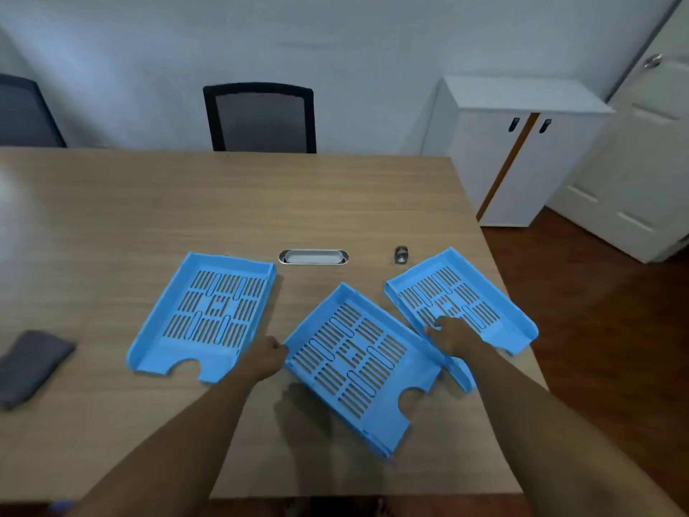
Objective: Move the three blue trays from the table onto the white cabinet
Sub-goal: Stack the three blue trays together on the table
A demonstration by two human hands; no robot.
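Observation:
Three blue slotted trays are over the wooden table. The left tray lies flat. The right tray lies near the table's right edge. I hold the middle tray by its two side walls: my left hand grips the left wall, my right hand grips the right wall. This tray is tilted and casts a shadow below it, so it appears lifted off the table. The white cabinet stands beyond the table's far right corner, its top bare.
A metal cable grommet and a small metal object sit behind the trays. A grey cloth lies at the left edge. Two black chairs stand behind the table. A white door is to the right of the cabinet.

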